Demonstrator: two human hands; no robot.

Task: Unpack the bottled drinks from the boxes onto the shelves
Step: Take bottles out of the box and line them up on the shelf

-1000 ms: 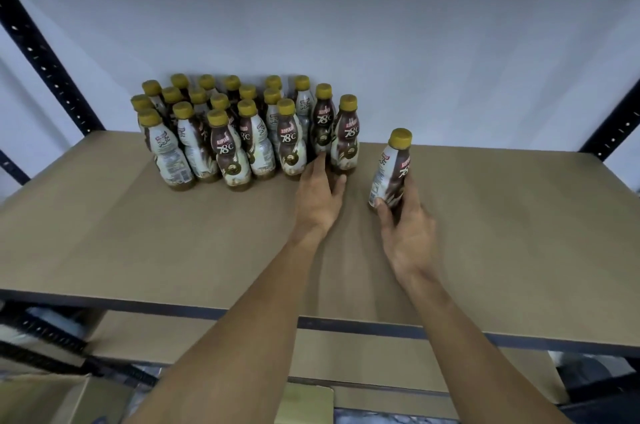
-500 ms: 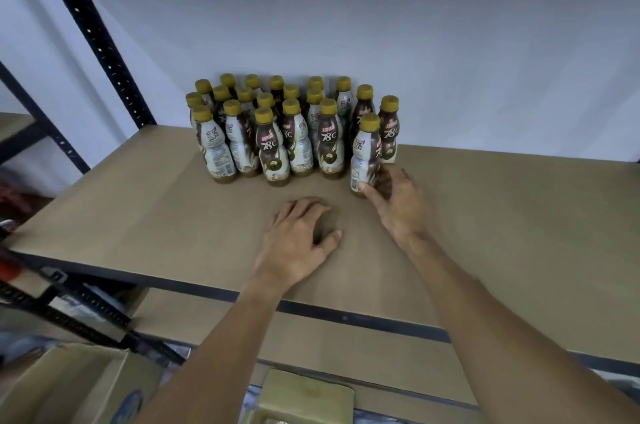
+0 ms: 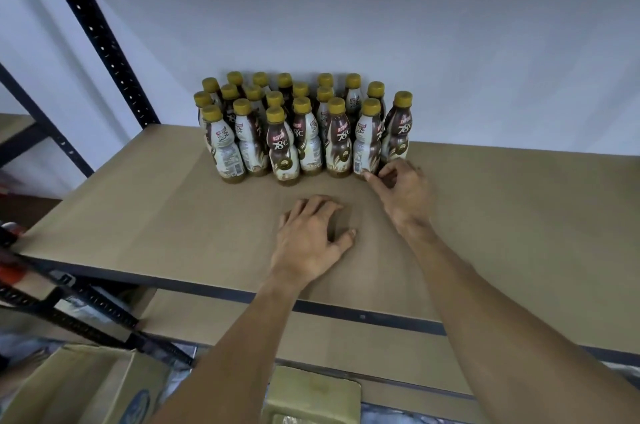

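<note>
Several brown-and-white drink bottles with gold caps [image 3: 284, 146] stand in tight rows at the back of the brown shelf board [image 3: 166, 215], against the wall. At the right end of the front row stands one more bottle [image 3: 367, 143]. My right hand [image 3: 405, 195] is at its base, thumb on the front of it and curled fingers round its right side. My left hand [image 3: 311, 236] rests palm down on the board in front of the rows, fingers loosely bent, holding nothing.
A black perforated upright [image 3: 97, 35] stands at the shelf's left rear corner. A lower shelf board [image 3: 346, 340] shows under the front edge. An open cardboard box [image 3: 69, 385] sits at the lower left and another box top [image 3: 311, 396] at the bottom centre.
My right hand slid the bottle leftward into the front row beside the others. My left hand drew back from the bottles and settled on the board. The view shifted left.
</note>
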